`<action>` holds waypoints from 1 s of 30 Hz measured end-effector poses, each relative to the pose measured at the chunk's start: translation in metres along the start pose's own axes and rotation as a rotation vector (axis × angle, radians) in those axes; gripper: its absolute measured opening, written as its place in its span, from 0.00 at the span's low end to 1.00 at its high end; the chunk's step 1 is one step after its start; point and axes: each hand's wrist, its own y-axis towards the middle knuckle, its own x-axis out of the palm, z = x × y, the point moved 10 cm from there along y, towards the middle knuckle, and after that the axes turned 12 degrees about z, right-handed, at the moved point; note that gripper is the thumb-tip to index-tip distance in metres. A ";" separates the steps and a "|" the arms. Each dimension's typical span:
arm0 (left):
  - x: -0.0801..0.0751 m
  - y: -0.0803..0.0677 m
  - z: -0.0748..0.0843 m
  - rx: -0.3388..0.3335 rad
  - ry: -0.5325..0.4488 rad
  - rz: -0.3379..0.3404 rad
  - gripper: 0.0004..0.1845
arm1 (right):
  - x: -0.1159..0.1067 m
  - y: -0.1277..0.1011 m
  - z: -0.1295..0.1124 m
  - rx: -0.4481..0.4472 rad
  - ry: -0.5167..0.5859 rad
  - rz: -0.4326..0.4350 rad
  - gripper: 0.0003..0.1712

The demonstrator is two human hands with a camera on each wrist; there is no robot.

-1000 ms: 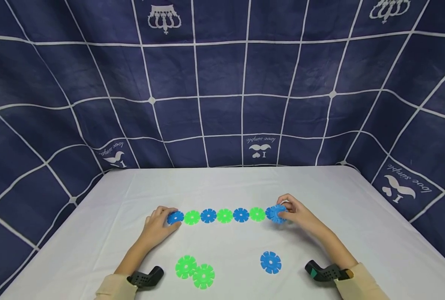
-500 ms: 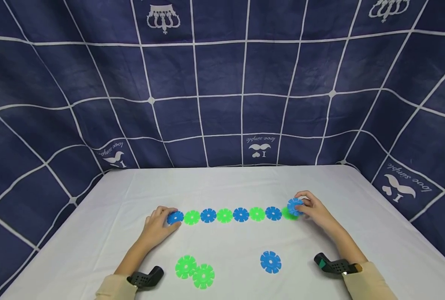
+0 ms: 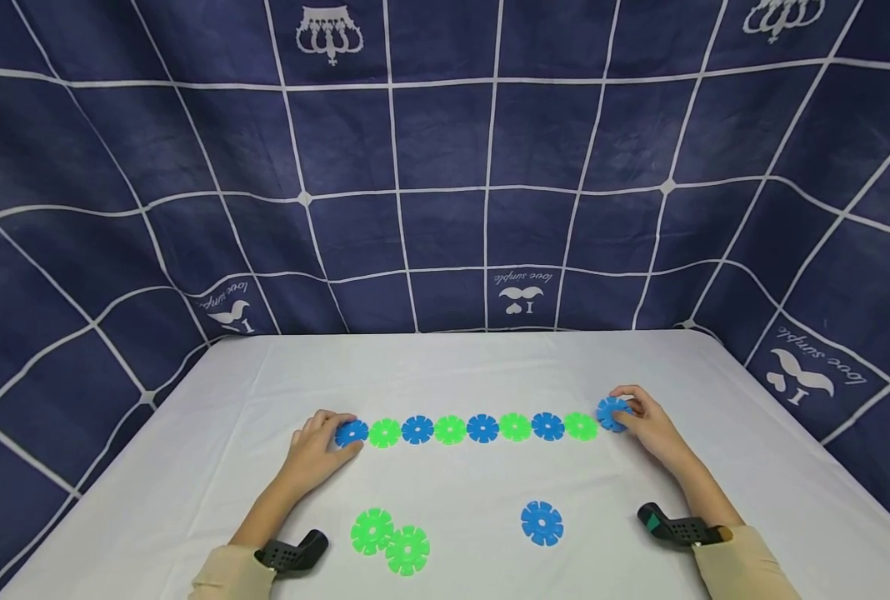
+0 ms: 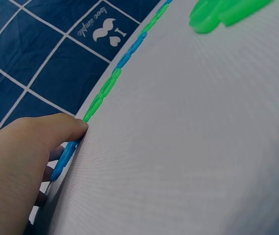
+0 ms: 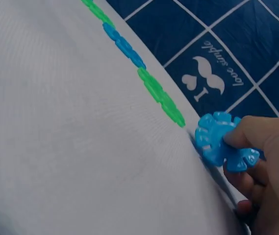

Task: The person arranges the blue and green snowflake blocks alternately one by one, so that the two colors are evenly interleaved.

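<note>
R hand [image 3: 651, 427] pinches a blue disc [image 3: 612, 413], tilted, at the row's [image 3: 482, 427] 3 o'clock end, just beside the last green disc [image 3: 581, 426]. L hand [image 3: 313, 450] presses the row's first disc [image 3: 351, 432], fingers relaxed. R wrist cam shows the disc's tilt; head cam doesn't. Bare table [image 3: 752, 467] beyond, 3 o'clock.

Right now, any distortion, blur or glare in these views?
Head view: even light, no glare, wide-angle bending of the backdrop grid. Left wrist view: left hand soft, close to the lens. Right wrist view: sharp on the blue disc, bottom-left corner darkened.
</note>
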 end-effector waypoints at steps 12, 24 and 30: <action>0.000 0.000 -0.001 -0.002 0.000 0.005 0.26 | -0.004 0.000 0.003 -0.123 -0.280 0.126 0.16; 0.001 0.000 -0.002 0.004 -0.002 0.017 0.26 | 0.002 -0.004 0.003 -0.114 -0.348 0.077 0.16; 0.001 0.000 -0.001 0.009 -0.007 0.024 0.26 | 0.004 -0.005 0.003 -0.125 -0.369 0.066 0.16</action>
